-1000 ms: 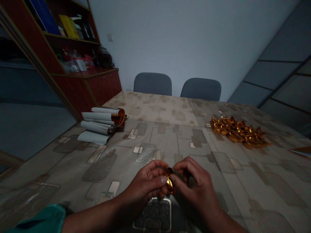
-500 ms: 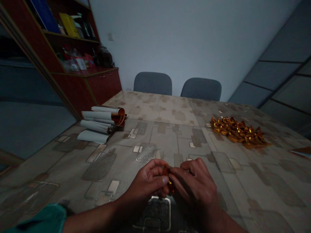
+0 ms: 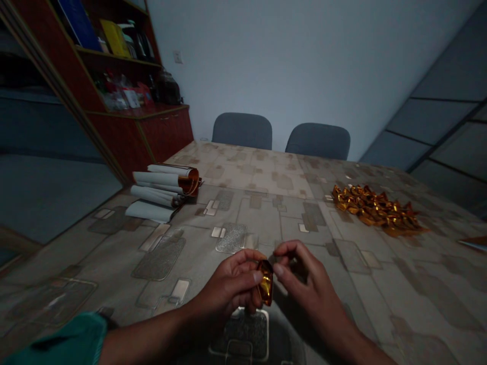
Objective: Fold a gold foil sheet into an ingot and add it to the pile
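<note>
Over the patterned table (image 3: 266, 203), both hands pinch a gold foil piece (image 3: 265, 288) between them.

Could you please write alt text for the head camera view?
Both hands pinch a small folded gold foil piece above a patterned table. A pile of folded gold pieces lies far right, rolled foil sheets far left.

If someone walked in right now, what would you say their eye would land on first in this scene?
Most likely the shiny gold foil piece, pinched between the left hand and right hand low over the patterned table. Next comes the heap of folded gold pieces glinting on the far right of the table, and the rolled gold-and-white sheets lying at its far left, by the red cabinet.
</note>
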The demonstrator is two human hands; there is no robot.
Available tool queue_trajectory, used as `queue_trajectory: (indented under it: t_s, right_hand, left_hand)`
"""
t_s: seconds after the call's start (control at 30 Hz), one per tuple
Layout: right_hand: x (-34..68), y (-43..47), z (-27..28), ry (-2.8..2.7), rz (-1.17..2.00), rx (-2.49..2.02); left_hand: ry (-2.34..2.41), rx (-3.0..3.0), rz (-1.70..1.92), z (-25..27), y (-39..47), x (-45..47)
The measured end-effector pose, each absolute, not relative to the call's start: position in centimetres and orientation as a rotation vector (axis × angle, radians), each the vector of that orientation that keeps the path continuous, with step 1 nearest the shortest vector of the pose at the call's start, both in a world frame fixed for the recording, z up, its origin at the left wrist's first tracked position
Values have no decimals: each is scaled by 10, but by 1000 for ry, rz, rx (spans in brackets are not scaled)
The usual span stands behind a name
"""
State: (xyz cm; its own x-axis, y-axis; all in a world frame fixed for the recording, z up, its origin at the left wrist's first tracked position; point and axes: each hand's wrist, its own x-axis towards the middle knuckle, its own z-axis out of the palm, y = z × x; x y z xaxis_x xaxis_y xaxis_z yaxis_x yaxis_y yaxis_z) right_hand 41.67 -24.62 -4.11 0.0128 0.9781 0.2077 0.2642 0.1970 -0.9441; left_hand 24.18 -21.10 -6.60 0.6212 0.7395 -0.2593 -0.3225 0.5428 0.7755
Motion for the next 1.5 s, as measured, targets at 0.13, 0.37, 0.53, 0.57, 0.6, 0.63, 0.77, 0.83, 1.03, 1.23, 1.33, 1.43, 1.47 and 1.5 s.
queue_trajectory:
  t_s: [0.13,0.37,0.53,0.57,0.6,0.63,0.77,0.83,1.03,1.23,1.33,1.43,1.47,1.5]
  right_hand:
    - [420,-245,-51,-1080,1590,-1072]
    - [422,-249,-50,-855,1958,-1022]
    - [427,-247,-48,-752,2117,-941]
    - [427,-247,-49,-726,2127,-925]
    - [427,-247,-51,-700,2129,-908]
    - [426,-246,-52,-680,2129,-886]
    - [423,-248,-60,-610,2132,-810]
    - [421,-249,-62,-599,2123,-792]
    - [420,-250,-62,-609,2106,-805]
    - [420,-250,-59,-605,2093,-805]
    - [418,-250,-58,-590,2093,-822]
    - [418,-250,-59,-563,2091,-825]
    - [418,-249,-59,-557,2086,-825]
    - [418,-249,-59,-550,2080,-826]
  left_hand:
    - [572,727,640,-63,-209,237]
    - [538,806,564,-65,-209,236]
    - [543,835,605,-67,-210,238]
    - [544,838,607,-68,-210,239]
    - [543,842,604,-68,-210,240]
    - [543,845,599,-69,-210,240]
    - [538,857,606,-70,-208,242]
    - [536,852,616,-69,-209,243]
    - [602,844,681,-62,-216,244]
    - [660,852,672,-59,-216,245]
    - [669,878,678,-59,-216,245]
    - [685,892,694,-59,-216,245]
    - [684,890,697,-59,-216,245]
    - [683,883,700,-60,-216,245]
